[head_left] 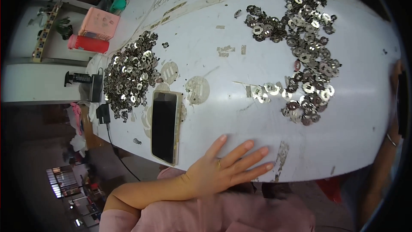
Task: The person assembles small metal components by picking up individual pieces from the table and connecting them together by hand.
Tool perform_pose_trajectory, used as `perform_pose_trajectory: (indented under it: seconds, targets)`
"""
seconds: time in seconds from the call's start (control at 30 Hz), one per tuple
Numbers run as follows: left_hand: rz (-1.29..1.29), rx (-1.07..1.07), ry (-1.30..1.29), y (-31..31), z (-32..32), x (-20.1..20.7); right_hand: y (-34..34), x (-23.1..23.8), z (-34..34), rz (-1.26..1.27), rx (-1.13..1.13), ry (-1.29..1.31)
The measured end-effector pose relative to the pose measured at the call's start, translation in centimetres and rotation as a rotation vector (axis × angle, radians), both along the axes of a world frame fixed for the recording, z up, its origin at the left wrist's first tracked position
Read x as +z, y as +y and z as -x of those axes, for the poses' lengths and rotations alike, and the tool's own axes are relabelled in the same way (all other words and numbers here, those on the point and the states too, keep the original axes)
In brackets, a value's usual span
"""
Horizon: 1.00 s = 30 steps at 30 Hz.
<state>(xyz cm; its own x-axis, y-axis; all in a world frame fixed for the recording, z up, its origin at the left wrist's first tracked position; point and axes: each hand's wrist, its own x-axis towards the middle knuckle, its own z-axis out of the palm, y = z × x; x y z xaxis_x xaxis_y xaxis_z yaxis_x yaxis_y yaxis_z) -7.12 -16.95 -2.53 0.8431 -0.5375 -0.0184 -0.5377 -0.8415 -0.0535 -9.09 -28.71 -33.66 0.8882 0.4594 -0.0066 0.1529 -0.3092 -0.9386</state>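
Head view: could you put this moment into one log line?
Left hand: fingers spread on smooth white tabletop, nothing visibly held | right hand: not visible | nearby: black-screened rectangular phone | beyond: heaped silvery round metal pieces

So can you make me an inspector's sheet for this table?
Surface: white table with greyish marks.
Things: small metal pieces in a left pile and a longer right pile.
Clutter: dark-screened phone; red bottle and pink box past the left pile.
Hands: left hand near the table edge, fingers spread, holding nothing; right hand not made out.
Cables: black cord runs from a black plug past the table edge.
Surroundings: window, lower left.
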Motion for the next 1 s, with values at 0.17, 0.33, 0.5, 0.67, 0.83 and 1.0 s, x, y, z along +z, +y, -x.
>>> perform_pose_trajectory:
  seconds: [0.17, 0.33, 0.5, 0.67, 0.83, 1.0]
  targets:
    - [0.032, -0.021, -0.013, 0.4, 0.5, 0.5, -5.8, 3.0, 0.9, 0.138, -0.064, -0.062]
    - [0.289, -0.018, -0.001, 0.9, 0.5, 0.7, -10.1, 6.9, 2.0, 0.276, -0.178, -0.112]
    - [0.672, 0.026, 0.046, 4.0, -0.2, 3.8, -10.8, 21.7, 2.1, 0.45, 0.012, 0.436]
    - [0.476, 0.08, -0.07, 10.3, -3.5, 4.4, -5.0, 35.9, -0.5, 0.105, -0.011, 0.069]
    - [0.553, 0.209, 0.002, 14.3, -4.4, 2.9, 1.2, 36.8, -9.3, 0.427, -0.196, -0.661]
    - [0.682, 0.257, 0.015, 15.7, -3.8, 2.8, 4.1, 34.6, -12.2, 0.726, -0.075, -0.73]
